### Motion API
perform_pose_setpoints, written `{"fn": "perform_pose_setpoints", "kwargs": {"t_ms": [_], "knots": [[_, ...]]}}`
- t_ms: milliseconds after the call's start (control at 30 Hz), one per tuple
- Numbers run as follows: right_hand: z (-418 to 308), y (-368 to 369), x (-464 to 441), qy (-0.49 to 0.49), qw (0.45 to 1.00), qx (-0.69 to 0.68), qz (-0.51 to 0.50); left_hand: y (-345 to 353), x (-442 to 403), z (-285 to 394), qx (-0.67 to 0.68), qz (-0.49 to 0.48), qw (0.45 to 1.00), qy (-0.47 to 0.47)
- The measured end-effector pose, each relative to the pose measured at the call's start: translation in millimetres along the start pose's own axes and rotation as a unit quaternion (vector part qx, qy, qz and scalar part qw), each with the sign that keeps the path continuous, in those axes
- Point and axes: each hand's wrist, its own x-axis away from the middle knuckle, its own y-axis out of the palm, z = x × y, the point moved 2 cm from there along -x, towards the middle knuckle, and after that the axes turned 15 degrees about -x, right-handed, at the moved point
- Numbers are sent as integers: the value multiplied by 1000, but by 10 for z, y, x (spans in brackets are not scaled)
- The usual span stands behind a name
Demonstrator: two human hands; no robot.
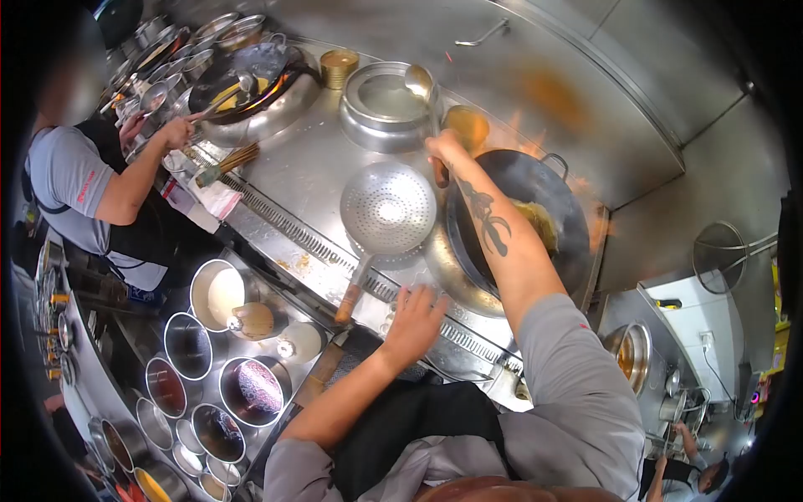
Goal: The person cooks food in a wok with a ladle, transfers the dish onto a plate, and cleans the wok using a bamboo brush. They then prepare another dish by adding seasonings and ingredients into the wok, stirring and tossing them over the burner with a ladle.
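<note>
My right hand [443,149] is closed around the wooden handle of a ladle [418,81], whose metal bowl is raised near the rim of a round steel pot [385,138] of liquid. Under my right forearm sits a black wok [577,197], partly hidden by the arm, with yellowish food [535,222] inside and flames around its far edge. My left hand [416,322] has its fingers spread over the stove's front edge and holds nothing. To its left is the wooden-handled end of a perforated skimmer [389,188], which lies on the steel counter.
Several seasoning pots [255,391] and two bottles [251,321] stand at lower left. A co-worker [84,180] tends another flaming wok [259,71] at upper left. Gold tins [339,71] stand behind, before a steel wall [585,84]. A mesh strainer [719,257] hangs at right.
</note>
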Motion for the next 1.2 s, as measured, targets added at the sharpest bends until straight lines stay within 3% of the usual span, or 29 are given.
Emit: {"fn": "perform_pose_setpoints", "kwargs": {"t_ms": [33,67,100,167,200,300,333,400,567,633,700,767,800,867,900,933,1000,1033,1133,1167,1200], "knots": [[-3,97,-72,21,999,37,-25,-23,98,-87,-14,-10,1000,-23],[-1,152,-132,70,984,-139,-81,-35,184,-166,-18,-19,999,-35],[70,150,-272,117,934,-311,-133,-41,259,-244,-22,-26,998,-45],[131,136,-454,197,733,-613,-219,-70,349,-369,-28,-32,997,-67],[-123,57,8,104,643,-724,-226,-88,361,-426,-30,-29,996,-78],[-118,-193,-86,214,551,-767,-249,-89,317,-574,-16,-20,995,-100],[-225,-319,189,210,546,-766,-267,-106,250,-613,-2,-11,995,-101],[-201,-608,505,221,553,-757,-270,-156,57,-639,0,22,996,-88],[-115,-1441,1556,208,593,-720,-294,-80,-880,-590,164,181,968,-55],[-56,-1759,2054,219,613,-712,-264,282,-1455,-567,268,160,942,-123],[-47,-2031,2573,228,637,-704,-219,468,-2034,-464,520,2,822,-233],[54,-2269,2975,235,665,-685,-184,741,-2460,-299,642,-79,681,-342],[116,-2384,3135,239,682,-670,-173,920,-2605,-220,652,-99,653,-372],[223,-2554,3461,234,723,-638,-126,1073,-2708,30,642,-123,664,-363],[212,-2616,3612,218,778,-580,-103,1168,-2736,147,637,-135,668,-360],[188,-2668,3761,207,807,-545,-90,1301,-2754,259,656,-143,632,-387],[47,-2698,4060,190,867,-459,-31,1437,-2747,495,600,-137,693,-377],[82,-2740,4143,174,887,-427,-26,1417,-2753,598,571,-130,721,-370],[131,-2817,4377,121,934,-335,5,1967,-2937,626,634,-75,689,-343],[146,-2835,4438,104,936,-335,11,2325,-3122,535,616,-36,726,-304],[161,-2849,4492,87,938,-335,17,2204,-3122,616,626,-42,717,-304]]}}
